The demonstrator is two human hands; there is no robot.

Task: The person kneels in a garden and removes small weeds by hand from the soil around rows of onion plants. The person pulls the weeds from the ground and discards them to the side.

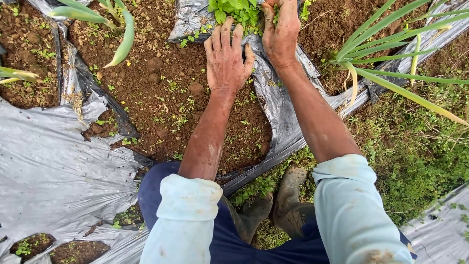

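Two muddy bare hands worked a soil bed. Torn grey plastic mulch (44, 161) lay at left. The left hand (226, 58) pressed flat, fingers spread, on soil and plastic edge. The right hand (281, 32) curled its grip into a clump of leafy weeds (234, 11), fingertips hidden. Pulling low at the roots would likely lift them cleanly. Long-leaved plants (386, 54) stood at right.

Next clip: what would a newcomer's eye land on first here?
Two muddy bare hands at top centre: the left hand lies flat on soil and grey plastic sheet, the right hand reaches into a clump of small green weeds. Long green leaves fan out at the upper right. At the bottom, pale blue sleeves and muddy boots stand on grass.
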